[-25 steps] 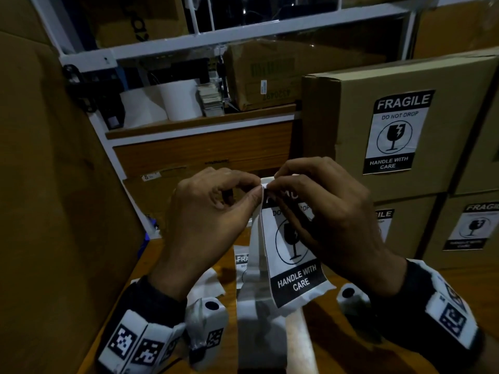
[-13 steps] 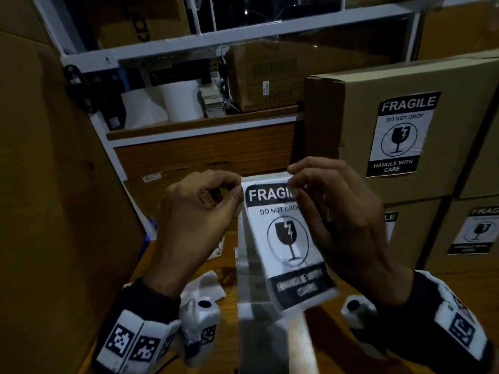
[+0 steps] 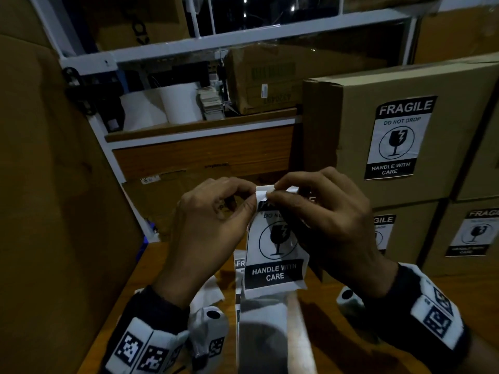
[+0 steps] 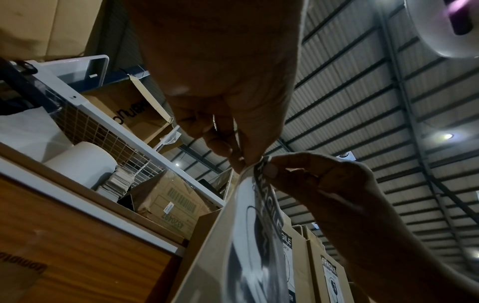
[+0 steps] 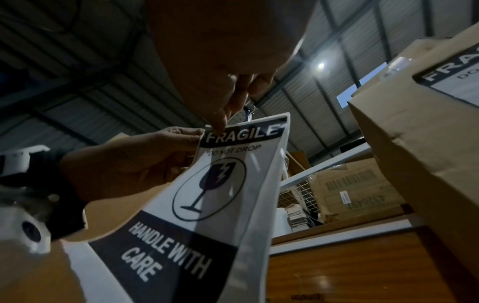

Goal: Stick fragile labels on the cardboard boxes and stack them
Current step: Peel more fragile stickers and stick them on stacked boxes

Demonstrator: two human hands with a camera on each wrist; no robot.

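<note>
A black-and-white fragile label [image 3: 275, 255] [image 5: 220, 184] [image 4: 259, 215] on its backing strip hangs upright in front of me, over the wooden table [image 3: 351, 333]. My left hand [image 3: 216, 220] [image 4: 233, 147] pinches its top left corner. My right hand [image 3: 318, 211] [image 5: 220, 114] pinches the top edge beside it, thumb and fingers bent over the word FRAGILE. To the right stand stacked cardboard boxes [image 3: 351, 109], each with a fragile label [image 3: 399, 139] on its front. A large unlabelled cardboard box [image 3: 54, 211] rises on my left.
More labels [image 3: 240, 265] and peeled white backing paper [image 3: 208, 292] lie on the table under my hands. Behind is a white metal shelf [image 3: 216, 44] with paper rolls [image 3: 178, 103] and a worn carton [image 3: 264, 79].
The label's top edge, held flat and spread half a second ago, is now bunched between both hands. My right hand has moved left, covering most of the word FRAGILE.
</note>
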